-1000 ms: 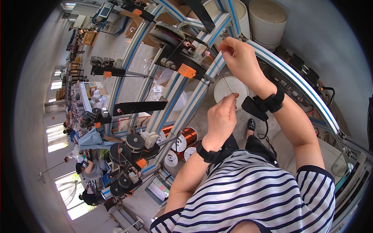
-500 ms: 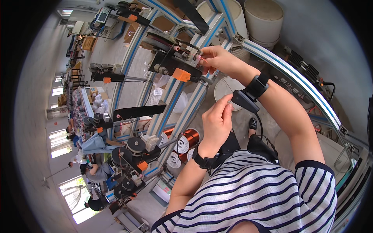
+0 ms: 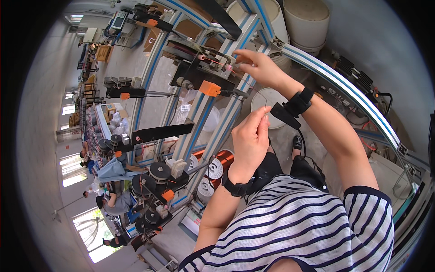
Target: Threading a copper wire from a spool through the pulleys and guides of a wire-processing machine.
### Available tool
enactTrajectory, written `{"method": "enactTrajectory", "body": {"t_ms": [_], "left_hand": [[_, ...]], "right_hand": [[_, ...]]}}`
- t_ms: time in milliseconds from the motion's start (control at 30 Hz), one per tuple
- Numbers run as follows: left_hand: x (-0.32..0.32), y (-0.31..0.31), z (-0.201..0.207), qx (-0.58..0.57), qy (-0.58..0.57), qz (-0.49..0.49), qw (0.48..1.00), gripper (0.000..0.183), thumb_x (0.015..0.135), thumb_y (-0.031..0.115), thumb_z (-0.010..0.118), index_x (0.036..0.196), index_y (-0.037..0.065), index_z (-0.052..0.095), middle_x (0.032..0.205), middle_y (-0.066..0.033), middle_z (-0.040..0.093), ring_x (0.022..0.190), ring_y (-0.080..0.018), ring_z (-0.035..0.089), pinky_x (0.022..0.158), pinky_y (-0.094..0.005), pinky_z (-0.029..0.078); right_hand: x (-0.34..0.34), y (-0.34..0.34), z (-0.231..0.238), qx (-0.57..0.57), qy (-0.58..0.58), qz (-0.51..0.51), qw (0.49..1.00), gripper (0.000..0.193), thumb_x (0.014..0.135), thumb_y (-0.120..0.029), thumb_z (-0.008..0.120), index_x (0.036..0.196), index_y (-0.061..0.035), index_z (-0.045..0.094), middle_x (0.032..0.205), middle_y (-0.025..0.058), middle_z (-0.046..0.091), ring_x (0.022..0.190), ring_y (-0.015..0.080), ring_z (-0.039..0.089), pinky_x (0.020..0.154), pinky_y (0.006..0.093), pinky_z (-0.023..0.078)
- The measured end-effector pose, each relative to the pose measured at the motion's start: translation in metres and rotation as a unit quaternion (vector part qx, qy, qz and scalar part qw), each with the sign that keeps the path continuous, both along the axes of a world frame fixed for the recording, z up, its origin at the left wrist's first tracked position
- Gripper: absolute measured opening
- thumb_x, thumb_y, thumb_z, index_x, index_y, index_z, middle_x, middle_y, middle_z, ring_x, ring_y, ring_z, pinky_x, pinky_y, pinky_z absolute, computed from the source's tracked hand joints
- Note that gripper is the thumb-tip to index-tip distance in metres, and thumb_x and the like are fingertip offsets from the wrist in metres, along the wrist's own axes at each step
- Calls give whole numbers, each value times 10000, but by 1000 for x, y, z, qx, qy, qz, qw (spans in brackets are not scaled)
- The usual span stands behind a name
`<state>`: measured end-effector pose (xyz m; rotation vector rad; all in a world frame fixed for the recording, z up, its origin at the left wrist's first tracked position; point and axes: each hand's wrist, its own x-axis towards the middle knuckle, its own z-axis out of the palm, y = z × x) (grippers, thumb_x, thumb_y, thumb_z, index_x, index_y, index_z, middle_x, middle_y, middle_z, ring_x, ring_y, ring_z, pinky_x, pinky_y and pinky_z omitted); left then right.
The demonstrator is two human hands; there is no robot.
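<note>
My left hand is closed in a pinch on a thin copper wire, just below the black frame arm's end. From the pinch the wire runs up toward a pink guide eyelet on a black wire-tensioning unit. My right hand is raised beside that eyelet, with its fingers apart and nothing seen between them. An orange block and a dark wheel belong to the same unit. Part of the wire between eyelet and hand is too fine to follow.
Aluminium rails with blue strips surround me. Large white drums stand beyond them. Copper-wire spools lie below the frame, and more black pulley units sit at left. People work at the far left. A black cable hangs by my right forearm.
My right hand has let go of the orange wire by the eyelet and drawn slightly away, its fingers spreading. My left hand, still pinched, has shifted slightly left and down.
</note>
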<state>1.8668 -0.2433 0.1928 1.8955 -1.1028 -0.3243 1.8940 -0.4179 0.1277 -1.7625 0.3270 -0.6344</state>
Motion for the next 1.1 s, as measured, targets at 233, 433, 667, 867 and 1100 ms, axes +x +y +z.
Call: {"method": "enactTrajectory", "body": {"t_ms": [233,433,667,867,1100], "left_hand": [[-2,-1,2,13,6,-2,1000,175,865,47,528,1022,25,600,692,-61,612,621,-94,574,564,-225,441],[0,-2,6,10,11,21,1000,193,856,31,532,1039,27,593,700,-60,618,647,-93,591,578,-217,449],[-4,-4,17,-4,31,8,999,190,850,31,543,1032,11,595,711,-66,627,661,-93,606,571,-220,460],[-12,-12,13,-47,-33,-26,998,193,817,-3,560,1000,23,617,723,-79,623,619,-146,604,545,-244,461],[-27,-15,-10,-37,-224,-171,959,368,644,-65,588,995,37,633,662,-84,562,574,-237,547,525,-323,435]], "right_hand": [[5,1,25,261,-31,64,963,389,798,-230,560,1092,24,584,921,141,644,828,167,610,682,287,480],[17,2,35,175,68,14,982,362,795,-320,580,879,19,672,619,71,595,597,134,566,593,277,455],[16,3,28,155,38,34,987,355,803,-316,560,892,14,658,585,92,571,562,143,537,570,308,441],[10,-3,28,150,8,73,986,361,825,-316,542,941,8,651,700,78,608,617,135,539,570,287,437],[-12,-13,39,113,17,119,986,371,871,-270,520,1091,23,575,898,85,629,800,123,551,710,263,431]]}}
